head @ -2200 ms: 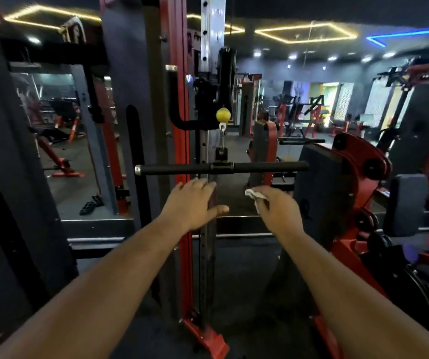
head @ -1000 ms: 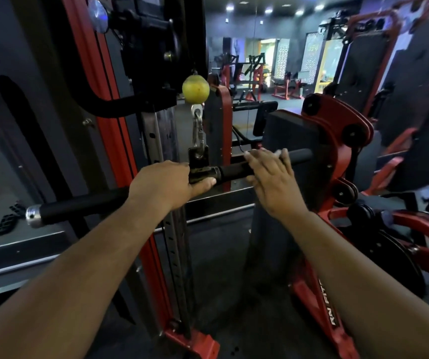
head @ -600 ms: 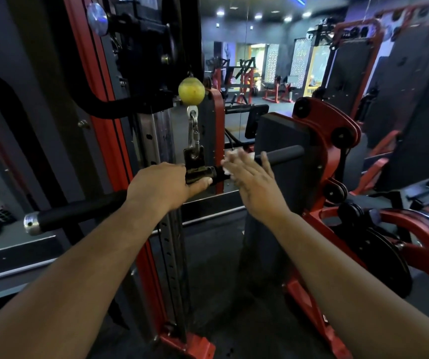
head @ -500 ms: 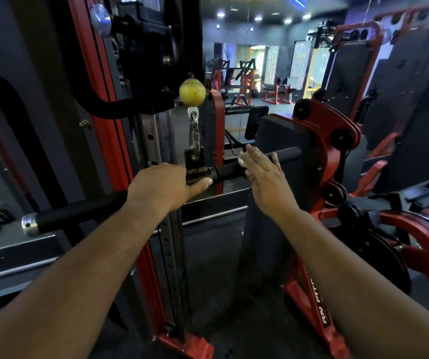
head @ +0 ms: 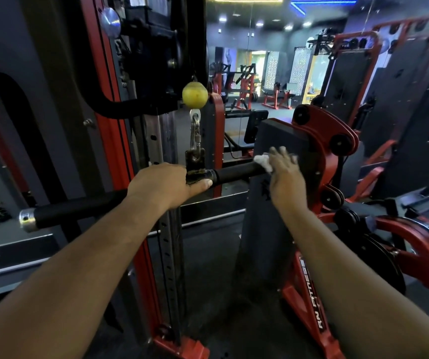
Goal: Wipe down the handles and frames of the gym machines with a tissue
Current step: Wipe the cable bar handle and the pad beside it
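- Under the right hand's fingers (head: 283, 158), which lie nearly straight and a little spread, a crumpled white tissue (head: 263, 161) is pressed against the right end of the black bar handle (head: 236, 172); only a wad of it shows past the thumb side, and the hand is blurred, so whether any finger curls round the bar I cannot tell.
- The tissue is light, soft and thin: it should bunch or tear if dragged hard over the grip, so it is best kept folded flat under the finger pads rather than pinched at an edge.
- The right hand (head: 285, 180) covers the bar's far right tip, in front of a dark padded block (head: 273, 229).
- The left hand (head: 164, 187) grips the bar just left of its middle, fingers wrapped over the top and the thumb lying along the front by the metal collar.
- The bar looks stiff and fairly heavy, with a matte rubbery sleeve that should give good friction and a bare chrome cap (head: 26, 220) at the left end, which is likely slicker.
- It hangs from a carabiner (head: 195, 141) under a yellow ball stop (head: 194, 95), so it will swing and tilt; the steadying hold near the centre pivot is the sensible place.
- Beside it stands the red machine upright (head: 120, 141), frame not yet under the tissue.
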